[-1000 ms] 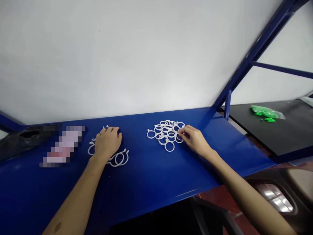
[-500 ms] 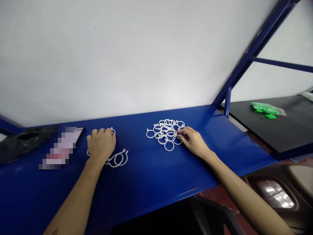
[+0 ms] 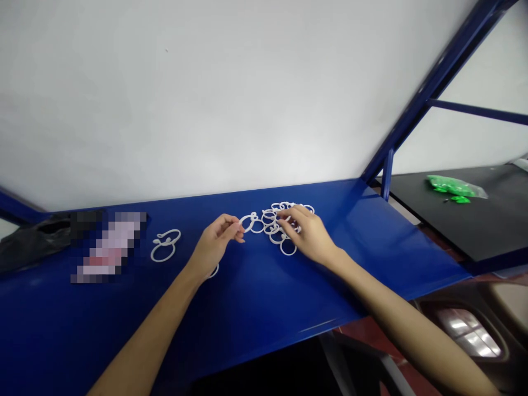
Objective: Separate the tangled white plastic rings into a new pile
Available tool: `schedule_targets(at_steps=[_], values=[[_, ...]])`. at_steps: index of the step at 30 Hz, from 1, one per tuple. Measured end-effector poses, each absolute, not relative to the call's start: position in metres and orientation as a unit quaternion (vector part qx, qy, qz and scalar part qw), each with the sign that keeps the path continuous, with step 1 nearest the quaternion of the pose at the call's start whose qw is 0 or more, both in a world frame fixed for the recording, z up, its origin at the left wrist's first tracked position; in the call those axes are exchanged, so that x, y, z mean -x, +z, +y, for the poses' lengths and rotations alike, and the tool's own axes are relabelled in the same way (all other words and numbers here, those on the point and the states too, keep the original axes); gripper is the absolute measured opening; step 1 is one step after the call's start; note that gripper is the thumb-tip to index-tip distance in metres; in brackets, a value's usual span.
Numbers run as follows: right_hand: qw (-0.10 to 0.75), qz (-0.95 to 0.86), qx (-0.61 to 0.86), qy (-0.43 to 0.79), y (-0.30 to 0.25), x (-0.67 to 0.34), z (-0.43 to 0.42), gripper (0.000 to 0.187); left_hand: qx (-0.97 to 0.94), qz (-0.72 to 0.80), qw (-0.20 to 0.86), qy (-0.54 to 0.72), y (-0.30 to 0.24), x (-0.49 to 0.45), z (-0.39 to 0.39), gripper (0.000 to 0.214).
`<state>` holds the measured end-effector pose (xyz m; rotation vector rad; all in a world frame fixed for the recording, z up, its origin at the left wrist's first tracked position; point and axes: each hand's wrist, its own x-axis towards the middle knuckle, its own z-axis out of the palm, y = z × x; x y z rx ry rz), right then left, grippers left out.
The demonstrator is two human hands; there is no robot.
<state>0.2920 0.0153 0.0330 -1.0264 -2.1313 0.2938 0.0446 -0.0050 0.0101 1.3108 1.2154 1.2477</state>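
A heap of white plastic rings (image 3: 275, 224) lies on the blue shelf (image 3: 256, 297). My left hand (image 3: 214, 245) pinches one white ring (image 3: 247, 223) at the heap's left edge. My right hand (image 3: 307, 234) rests on the heap's right side with its fingers curled over the rings; I cannot make out whether it grips one. Further left, separate white rings (image 3: 165, 246) lie by themselves on the shelf. Part of another ring (image 3: 213, 270) shows under my left wrist.
A blurred flat object (image 3: 109, 246) lies at the left, beside a dark bag (image 3: 31, 242). A white wall stands behind the shelf. To the right, blue frame bars (image 3: 416, 107) rise, and a black surface (image 3: 474, 220) carries green plastic pieces (image 3: 451, 188).
My left hand left the rings at the left and moved right to the heap, where it pinches a ring. My right hand shifted slightly left over the heap.
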Motion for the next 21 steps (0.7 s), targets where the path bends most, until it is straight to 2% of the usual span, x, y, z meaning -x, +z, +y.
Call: schedule_targets(at_steps=[3,7,10,13,17,21], values=[[0.364,-0.818,0.395,0.208,0.032,-0.255,0.017,0.023,-0.448,0.41,0.566,0.558,0.011,-0.059,-0.012,0.028],[0.434,-0.735,0.392,0.344,0.019,-0.227,0.016,0.036,-0.394,0.364,0.612,0.581,0.013,-0.067,-0.015,0.032],[0.468,-0.698,0.382,0.383,0.012,-0.224,0.012,0.021,-0.406,0.374,0.617,0.561,0.012,-0.069,-0.016,0.038],[0.474,-0.706,0.374,0.369,0.01,-0.229,0.01,0.006,-0.45,0.447,0.552,0.541,0.011,-0.067,-0.016,0.041],[0.471,-0.738,0.363,0.318,0.01,-0.235,0.007,0.007,-0.521,0.529,0.429,0.515,0.007,-0.061,-0.015,0.044],[0.458,-0.785,0.333,0.252,0.007,-0.24,0.005,0.01,-0.55,0.552,0.374,0.504,0.0,-0.06,-0.017,0.046]])
